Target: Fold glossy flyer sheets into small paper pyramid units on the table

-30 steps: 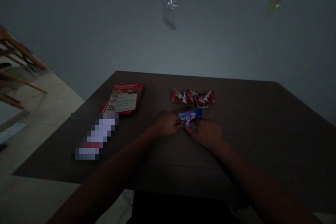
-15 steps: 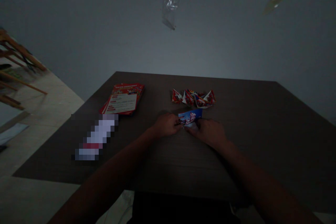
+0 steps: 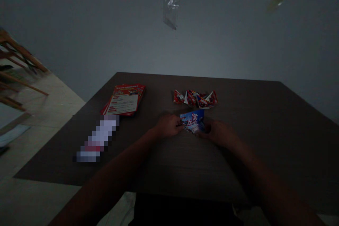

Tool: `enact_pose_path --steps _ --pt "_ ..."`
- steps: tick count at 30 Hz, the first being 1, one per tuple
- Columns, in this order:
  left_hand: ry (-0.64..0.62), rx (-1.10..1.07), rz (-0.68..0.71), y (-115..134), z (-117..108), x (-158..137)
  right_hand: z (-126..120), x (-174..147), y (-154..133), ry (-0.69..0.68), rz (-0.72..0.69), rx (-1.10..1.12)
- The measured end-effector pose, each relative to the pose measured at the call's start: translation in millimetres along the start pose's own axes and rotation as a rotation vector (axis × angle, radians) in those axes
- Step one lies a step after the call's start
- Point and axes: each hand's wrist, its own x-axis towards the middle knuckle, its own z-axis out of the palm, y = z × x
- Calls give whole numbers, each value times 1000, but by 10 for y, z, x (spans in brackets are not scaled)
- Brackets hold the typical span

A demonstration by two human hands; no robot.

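Observation:
A blue printed sheet of paper (image 3: 192, 119) with red and white lettering lies between my hands on the dark table. My left hand (image 3: 169, 125) is closed on its left edge. At the lower right corner, my right hand (image 3: 216, 132) has thumb and fingers closed around the paper's edge. The paper looks partly folded; its underside is hidden. Just beyond it stand several folded paper pieces (image 3: 196, 99) in red, white and blue, set in a row with pointed corners up.
A stack of red printed leaflets (image 3: 123, 99) lies at the table's left. Nearer me is a pixelated pale oblong (image 3: 97, 137). The table (image 3: 265, 120) meets a grey wall (image 3: 225, 42) bearing loose tape (image 3: 171, 7). Wooden furniture (image 3: 23, 53) stands at far left.
My right hand has shifted right and slightly down along the paper, so more of its printed face shows. My left hand has stayed in place.

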Motion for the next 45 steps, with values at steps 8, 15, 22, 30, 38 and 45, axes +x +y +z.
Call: enact_pose_path --steps 8,15,22,30,38,45 --pt "-10 -16 2 -3 -12 -12 -8 35 178 -70 -20 82" --pt "1 3 24 -20 3 -13 -2 72 295 -98 -128 229" --pt "76 -41 77 -95 54 -37 37 102 323 131 -312 483" --pt "168 -271 176 -80 49 -46 176 165 162 101 -183 931" --pt "87 -639 6 36 103 -64 223 129 15 243 -110 993" --pt "63 -775 -57 135 30 -90 241 114 -35 366 -108 989"
